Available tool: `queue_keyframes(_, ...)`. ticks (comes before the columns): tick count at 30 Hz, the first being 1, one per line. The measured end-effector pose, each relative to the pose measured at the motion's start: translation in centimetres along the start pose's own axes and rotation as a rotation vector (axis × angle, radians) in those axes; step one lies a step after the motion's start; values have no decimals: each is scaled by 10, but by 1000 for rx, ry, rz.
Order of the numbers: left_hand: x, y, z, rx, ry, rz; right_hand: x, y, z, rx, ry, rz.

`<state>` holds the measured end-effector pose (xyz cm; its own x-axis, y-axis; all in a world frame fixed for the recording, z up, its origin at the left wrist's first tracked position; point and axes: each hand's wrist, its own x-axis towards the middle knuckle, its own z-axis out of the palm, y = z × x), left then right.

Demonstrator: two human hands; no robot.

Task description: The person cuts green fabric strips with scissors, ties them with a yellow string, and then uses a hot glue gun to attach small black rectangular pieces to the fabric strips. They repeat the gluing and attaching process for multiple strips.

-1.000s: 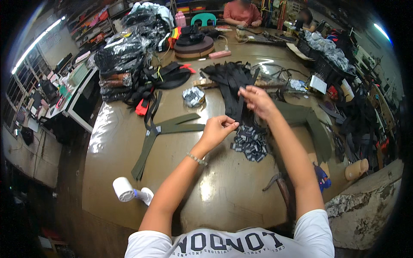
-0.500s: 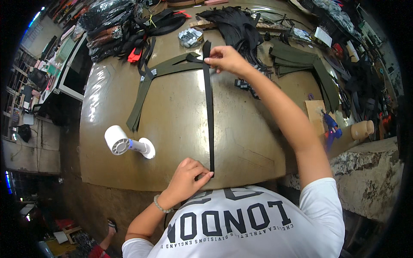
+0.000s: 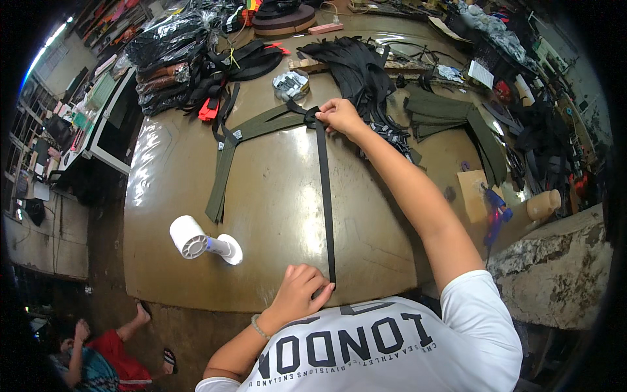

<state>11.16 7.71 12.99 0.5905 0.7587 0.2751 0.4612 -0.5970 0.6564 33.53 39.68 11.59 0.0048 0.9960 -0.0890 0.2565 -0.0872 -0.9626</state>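
Observation:
A long narrow black webbing strap (image 3: 326, 202) runs from near the table's front edge toward the far side. My left hand (image 3: 302, 292) pinches its near end between thumb and fingers at the edge. At the far end my right hand (image 3: 339, 119) pinches the same strap, where it doubles over beside the tip of an olive-green band. That green band (image 3: 261, 127) lies bent across the table, with a second green length (image 3: 222, 179) slanting toward me and small white tags at the bend. What lies under my right fingertips is hidden.
A white handheld fan (image 3: 225, 248) stands at the left. A tub of metal buckles (image 3: 290, 85), a heap of black straps (image 3: 353, 68) and stacked green bands (image 3: 444, 114) lie beyond. A blue glue gun (image 3: 499, 212) rests at right. A seated person (image 3: 117, 353) is lower left.
The strap's upright far tip is now folded down by my right hand. My left hand keeps the near end. The whole view has shifted, and more of the seated person shows.

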Motion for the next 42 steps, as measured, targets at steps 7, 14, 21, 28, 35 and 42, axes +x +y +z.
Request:
queue_keyframes(7, 5, -3, 2, -80, 65, -5, 27, -32, -38, 782, -143, 226)
queue_keyframes(14, 6, 4, 8, -217, 127, -168, -2, -59, -60, -207, -36, 52)
queue_keyframes(21, 20, 8, -25, -814, 203, -568, -227, -37, -8, 224, -1068, 462)
queue_keyframes(28, 6, 21, -28, -420, -17, -368, -171, -12, -12, 707, -698, 265)
queue_keyframes(35, -23, 15, 3, 70, 10, -21, -90, -24, -9, 176, -373, -23)
queue_keyframes(42, -21, 11, 10, 204, 113, 62, -78, 26, 28, -437, 90, -402)
